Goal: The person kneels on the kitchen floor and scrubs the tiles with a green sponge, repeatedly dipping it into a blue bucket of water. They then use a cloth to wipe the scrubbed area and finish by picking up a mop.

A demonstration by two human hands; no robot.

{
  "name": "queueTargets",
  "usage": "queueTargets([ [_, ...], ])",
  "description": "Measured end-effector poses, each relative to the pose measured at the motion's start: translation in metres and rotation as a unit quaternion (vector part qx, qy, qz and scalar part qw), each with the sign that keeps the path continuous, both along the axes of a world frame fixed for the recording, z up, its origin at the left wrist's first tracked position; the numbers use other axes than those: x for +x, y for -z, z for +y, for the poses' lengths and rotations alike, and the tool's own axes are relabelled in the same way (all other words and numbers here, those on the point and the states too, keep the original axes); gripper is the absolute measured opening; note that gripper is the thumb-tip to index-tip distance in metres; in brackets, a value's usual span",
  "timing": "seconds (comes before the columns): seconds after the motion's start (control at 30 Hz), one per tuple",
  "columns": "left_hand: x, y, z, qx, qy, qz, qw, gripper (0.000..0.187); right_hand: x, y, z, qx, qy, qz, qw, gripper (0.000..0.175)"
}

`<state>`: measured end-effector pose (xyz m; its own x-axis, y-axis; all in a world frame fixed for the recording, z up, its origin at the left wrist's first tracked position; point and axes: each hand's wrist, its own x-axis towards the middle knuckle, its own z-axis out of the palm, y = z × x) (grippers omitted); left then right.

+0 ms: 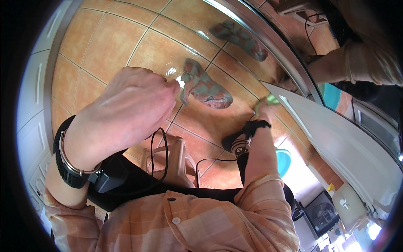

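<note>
My left hand [141,94] is raised over the tiled floor, back of the hand up, fingers curled; whether it holds anything is hidden. A black strap and a metal bracelet circle that wrist. Just beyond its knuckles a crumpled grey and reddish patterned cloth [211,94] lies on the wet-looking orange tiles [157,44]. My right hand [267,107] reaches down near the floor beside a white panel, with a blurred light green thing [272,99] at its fingers; the grip is unclear. A dark band is round the right wrist.
A glossy reflective panel with a metal edge [283,56] curves along the upper right. A beige plastic stool [173,157] and a black cable [217,159] are near my legs. A turquoise basin [283,162] stands right of my right forearm. White cabinet fronts [34,94] line the left.
</note>
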<state>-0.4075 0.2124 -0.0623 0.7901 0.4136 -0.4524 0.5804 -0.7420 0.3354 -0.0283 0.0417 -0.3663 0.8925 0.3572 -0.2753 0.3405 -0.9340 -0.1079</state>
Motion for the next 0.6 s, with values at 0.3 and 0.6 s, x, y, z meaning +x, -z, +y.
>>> queueTargets([
  [0.3,0.003,-0.003,0.001,-0.004,-0.026,-0.023,0.999,0.015,-0.108,0.013,0.002,-0.056,-0.217,0.034,0.974,0.076],
  [0.6,0.002,-0.009,-0.002,-0.025,-0.044,-0.007,0.999,0.016,-0.156,0.009,-0.042,0.005,-0.161,0.012,0.987,0.077],
])
